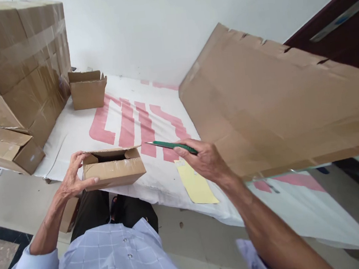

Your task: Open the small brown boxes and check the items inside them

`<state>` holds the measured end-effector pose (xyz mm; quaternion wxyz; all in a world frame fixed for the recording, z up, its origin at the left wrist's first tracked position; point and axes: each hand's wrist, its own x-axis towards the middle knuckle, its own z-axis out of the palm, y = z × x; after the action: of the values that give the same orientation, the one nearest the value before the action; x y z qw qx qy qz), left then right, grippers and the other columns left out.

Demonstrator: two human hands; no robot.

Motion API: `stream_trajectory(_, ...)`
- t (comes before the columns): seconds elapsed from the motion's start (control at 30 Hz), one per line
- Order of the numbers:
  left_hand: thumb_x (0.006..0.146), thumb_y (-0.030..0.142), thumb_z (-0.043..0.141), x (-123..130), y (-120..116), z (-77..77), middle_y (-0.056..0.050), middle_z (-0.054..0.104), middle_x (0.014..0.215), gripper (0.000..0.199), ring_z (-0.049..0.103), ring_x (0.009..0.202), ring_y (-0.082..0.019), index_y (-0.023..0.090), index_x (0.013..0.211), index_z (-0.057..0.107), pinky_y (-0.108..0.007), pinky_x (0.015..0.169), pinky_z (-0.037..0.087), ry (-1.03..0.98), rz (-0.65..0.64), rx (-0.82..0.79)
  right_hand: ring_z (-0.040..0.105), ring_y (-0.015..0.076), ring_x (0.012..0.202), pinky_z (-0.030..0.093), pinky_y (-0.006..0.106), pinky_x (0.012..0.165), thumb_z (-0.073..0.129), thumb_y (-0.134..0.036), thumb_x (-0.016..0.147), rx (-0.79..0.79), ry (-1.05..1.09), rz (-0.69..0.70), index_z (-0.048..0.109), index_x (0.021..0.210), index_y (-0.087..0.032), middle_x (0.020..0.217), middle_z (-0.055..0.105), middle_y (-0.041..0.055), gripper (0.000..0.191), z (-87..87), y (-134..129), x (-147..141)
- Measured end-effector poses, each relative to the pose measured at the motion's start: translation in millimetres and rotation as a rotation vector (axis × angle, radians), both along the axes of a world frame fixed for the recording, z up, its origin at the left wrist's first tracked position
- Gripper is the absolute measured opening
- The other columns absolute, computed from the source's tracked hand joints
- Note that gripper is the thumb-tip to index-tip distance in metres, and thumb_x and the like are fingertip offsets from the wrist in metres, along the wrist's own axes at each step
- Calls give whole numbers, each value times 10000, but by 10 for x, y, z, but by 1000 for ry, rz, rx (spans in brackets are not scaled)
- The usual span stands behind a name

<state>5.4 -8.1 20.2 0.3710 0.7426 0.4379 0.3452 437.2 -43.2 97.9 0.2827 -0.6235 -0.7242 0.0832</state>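
A small cardboard box (114,175) lies at the near edge of the covered table, its long side opening facing up and partly open. Its left end is gripped by my left hand (76,176), thumb on the near face and fingers at the back. My right hand (203,157) is closed around a green-handled knife (174,145), whose blade points left, a little to the right of the box and not touching it. Below my right hand, a yellow sheet of paper (196,184) lies on the table.
Large taped cartons (28,56) are stacked at the left, with a closed box (5,145) before them. An open small box (88,93) stands near the wall. A big cardboard carton (280,105) fills the right. White cloth with red print (166,131) covers the table.
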Motion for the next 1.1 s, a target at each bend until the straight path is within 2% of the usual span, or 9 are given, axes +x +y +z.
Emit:
stream_trajectory(0.2, 768, 691, 869, -18, 9, 86, -139, 384, 1636, 945, 427, 1547, -432, 353, 1559, 475, -656, 1209, 492, 35, -12, 24, 688, 312, 936, 556, 438, 840, 450, -479, 983, -154, 65, -221, 678, 1118, -190, 1058, 766, 167, 392, -1225, -242, -104)
stream_trajectory(0.27, 765, 678, 877, -27, 18, 112, -151, 372, 1662, 997, 415, 1560, -442, 348, 1599, 442, -659, 1215, 487, 51, -22, 25, 685, 332, 1023, 558, 477, 940, 467, -447, 977, -184, 59, -196, 674, 1140, -178, 1108, 754, 199, 377, -1441, -271, -169)
stream_trajectory(0.3, 765, 665, 882, -31, 21, 128, -155, 371, 1672, 1020, 413, 1565, -444, 344, 1618, 424, -657, 1219, 485, 62, -27, 25, 680, 340, 1066, 551, 492, 988, 476, -435, 979, -175, 62, -170, 678, 1146, -175, 1122, 746, 207, 369, -1471, -266, -196)
stream_trajectory(0.37, 765, 638, 892, -39, 25, 159, -157, 381, 1683, 1056, 421, 1566, -443, 337, 1646, 393, -650, 1226, 484, 81, -40, 26, 665, 347, 1130, 537, 516, 1052, 486, -420, 999, -91, 86, -121, 692, 1156, -186, 1149, 734, 201, 349, -1381, -215, -255)
stream_trajectory(0.5, 767, 597, 906, -53, 26, 195, -159, 393, 1692, 1084, 439, 1560, -438, 320, 1664, 362, -648, 1234, 478, 95, -53, 24, 652, 332, 1184, 537, 533, 1083, 524, -405, 1062, 158, 156, 88, 721, 1222, -224, 1235, 724, 158, 312, -844, -11, -510)
stream_trajectory(0.6, 753, 597, 921, -68, 17, 191, -167, 389, 1689, 1100, 449, 1552, -432, 308, 1657, 364, -645, 1231, 480, 82, -49, 7, 651, 318, 1214, 528, 534, 1110, 583, -337, 1061, 138, 115, 346, 736, 1250, -239, 1257, 736, 132, 262, -488, 165, -788)
stream_trajectory(0.67, 744, 615, 923, -78, 3, 184, -169, 393, 1680, 1108, 458, 1543, -431, 306, 1652, 369, -645, 1219, 494, 68, -47, -4, 663, 309, 1195, 529, 531, 1102, 600, -280, 1050, 64, 67, 464, 748, 1219, -230, 1240, 751, 125, 230, -377, 273, -934)
stream_trajectory(0.8, 739, 647, 914, -92, -30, 174, -164, 414, 1658, 1110, 467, 1533, -437, 317, 1653, 377, -653, 1200, 512, 60, -46, -6, 704, 264, 1063, 566, 452, 992, 607, -206, 1042, 0, 72, 526, 774, 1051, -209, 1108, 778, 108, 167, -383, 410, -1049)
stream_trajectory(1.1, 731, 649, 916, -77, -19, 187, -162, 412, 1660, 1117, 470, 1529, -444, 328, 1658, 380, -648, 1176, 539, 72, -46, -5, 741, 215, 917, 594, 367, 877, 661, -217, 1041, 170, 247, 451, 813, 934, -225, 963, 797, 67, 185, -516, 408, -1071)
